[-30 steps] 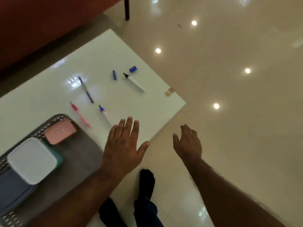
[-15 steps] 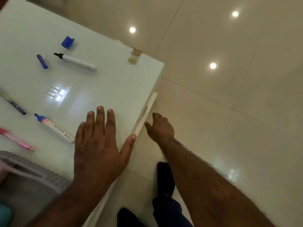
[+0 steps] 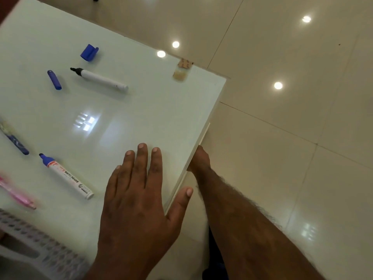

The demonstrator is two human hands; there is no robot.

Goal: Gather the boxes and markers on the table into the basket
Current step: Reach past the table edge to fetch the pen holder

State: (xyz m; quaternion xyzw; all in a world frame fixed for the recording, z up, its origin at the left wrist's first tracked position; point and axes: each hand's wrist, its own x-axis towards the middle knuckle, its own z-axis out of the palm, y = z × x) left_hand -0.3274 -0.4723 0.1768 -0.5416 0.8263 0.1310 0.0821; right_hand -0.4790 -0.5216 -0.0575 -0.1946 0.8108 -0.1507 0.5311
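My left hand (image 3: 137,199) lies flat with straight fingers on the white table (image 3: 141,110), near its right edge. Just left of it lies an uncapped blue whiteboard marker (image 3: 66,176). Farther back lie an uncapped black marker (image 3: 100,79), a slim blue cap (image 3: 54,80) and a wider blue cap (image 3: 89,52). A dark blue pen (image 3: 15,141) and a pink pen (image 3: 16,194) lie at the left edge. My right hand (image 3: 199,160) is beside the table edge, mostly hidden under it. The grey basket's rim (image 3: 40,245) shows at bottom left.
A patch of brown tape (image 3: 182,69) sticks to the table's far right edge. Glossy beige floor tiles (image 3: 282,138) spread to the right. My dark-clothed legs (image 3: 214,265) are below the table edge.
The view has closed in on the table. My left hand stays flat on the top. My right hand has slid in against the table edge, partly under it.
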